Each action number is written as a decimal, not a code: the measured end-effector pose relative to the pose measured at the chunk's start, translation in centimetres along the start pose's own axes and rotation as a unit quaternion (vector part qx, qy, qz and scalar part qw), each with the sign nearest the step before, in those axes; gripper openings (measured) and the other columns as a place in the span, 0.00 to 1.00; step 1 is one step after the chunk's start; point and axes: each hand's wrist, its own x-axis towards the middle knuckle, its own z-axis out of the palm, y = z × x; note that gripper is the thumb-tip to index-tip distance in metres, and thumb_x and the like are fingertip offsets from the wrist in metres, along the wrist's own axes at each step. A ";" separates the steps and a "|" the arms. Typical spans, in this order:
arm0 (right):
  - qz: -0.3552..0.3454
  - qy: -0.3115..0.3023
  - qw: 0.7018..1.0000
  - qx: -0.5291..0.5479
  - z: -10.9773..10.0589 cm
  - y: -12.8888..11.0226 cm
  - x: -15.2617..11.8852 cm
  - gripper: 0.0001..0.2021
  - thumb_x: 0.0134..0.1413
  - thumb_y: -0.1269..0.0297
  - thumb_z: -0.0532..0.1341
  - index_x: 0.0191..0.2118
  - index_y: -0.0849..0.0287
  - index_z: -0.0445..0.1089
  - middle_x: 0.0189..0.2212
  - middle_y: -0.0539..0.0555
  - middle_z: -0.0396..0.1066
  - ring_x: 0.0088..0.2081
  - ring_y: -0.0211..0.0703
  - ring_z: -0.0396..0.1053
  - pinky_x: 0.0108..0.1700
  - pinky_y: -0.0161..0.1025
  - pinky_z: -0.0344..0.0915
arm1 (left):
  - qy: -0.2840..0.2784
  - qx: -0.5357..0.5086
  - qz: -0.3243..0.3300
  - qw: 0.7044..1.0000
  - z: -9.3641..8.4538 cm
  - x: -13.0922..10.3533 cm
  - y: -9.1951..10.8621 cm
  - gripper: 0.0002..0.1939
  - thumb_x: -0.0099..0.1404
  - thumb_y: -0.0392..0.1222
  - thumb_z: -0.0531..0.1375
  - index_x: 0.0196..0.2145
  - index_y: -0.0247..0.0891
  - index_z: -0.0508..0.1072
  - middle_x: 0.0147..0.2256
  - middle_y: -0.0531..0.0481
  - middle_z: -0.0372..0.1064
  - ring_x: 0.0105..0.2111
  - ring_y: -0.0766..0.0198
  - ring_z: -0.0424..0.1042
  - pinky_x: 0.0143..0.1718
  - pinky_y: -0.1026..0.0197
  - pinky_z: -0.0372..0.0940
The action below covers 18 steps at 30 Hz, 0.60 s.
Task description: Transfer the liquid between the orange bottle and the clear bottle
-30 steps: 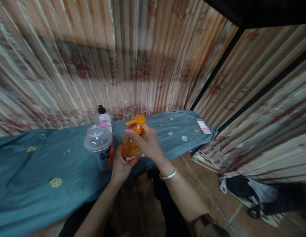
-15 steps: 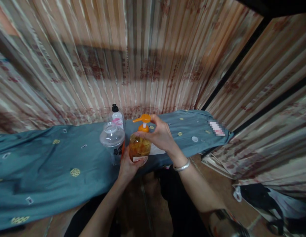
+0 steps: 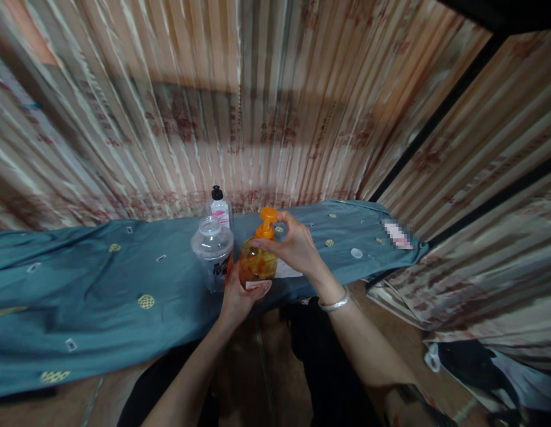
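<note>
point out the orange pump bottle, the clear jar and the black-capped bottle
Orange pump bottle [image 3: 258,265]: head view, on its amber body.
Clear jar [image 3: 212,245]: head view, on its rounded shoulder.
Black-capped bottle [image 3: 220,214]: head view, on its pink-and-white front.

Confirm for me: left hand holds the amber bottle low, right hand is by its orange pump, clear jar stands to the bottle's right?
Not quite: the head view shows the clear jar left of the amber bottle. The left hand does hold the bottle low, with the right hand by its orange pump.
</note>
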 end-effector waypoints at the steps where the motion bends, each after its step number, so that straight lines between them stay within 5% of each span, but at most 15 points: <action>1: -0.003 0.000 1.000 -0.001 0.0 0.0 0.0 0.26 0.47 0.37 0.76 0.39 0.52 0.72 0.42 0.54 0.82 0.46 0.55 0.79 0.55 0.50 0.73 | 0.000 -0.002 -0.002 1.000 0.0 0.0 0.0 0.37 0.48 0.50 0.77 0.54 0.41 0.72 0.48 0.41 0.81 0.48 0.43 0.82 0.53 0.41 0.75; 7: -0.050 -0.147 0.979 0.130 -0.4 1.0 0.5 0.24 0.58 0.36 0.69 0.45 0.52 0.77 0.45 0.53 0.83 0.51 0.53 0.80 0.59 0.49 0.73 | 0.004 -0.008 -0.010 1.000 0.2 -0.2 -0.2 0.37 0.48 0.50 0.77 0.53 0.41 0.72 0.49 0.41 0.81 0.48 0.43 0.82 0.53 0.41 0.75; 13: -0.013 -0.036 0.999 0.021 -0.4 0.8 0.1 0.28 0.48 0.42 0.78 0.49 0.54 0.78 0.47 0.54 0.83 0.51 0.55 0.80 0.59 0.50 0.73 | 0.004 -0.010 -0.011 1.000 0.3 -0.2 -0.6 0.38 0.48 0.49 0.78 0.54 0.41 0.71 0.49 0.40 0.81 0.50 0.42 0.82 0.54 0.40 0.74; 18: -0.051 -0.145 0.982 0.111 -0.7 1.2 0.5 0.25 0.58 0.39 0.71 0.51 0.53 0.80 0.52 0.56 0.83 0.58 0.55 0.78 0.65 0.51 0.71 | 0.007 -0.008 -0.006 1.000 0.4 -0.2 -1.0 0.38 0.48 0.50 0.78 0.54 0.41 0.71 0.49 0.40 0.81 0.49 0.42 0.82 0.54 0.40 0.75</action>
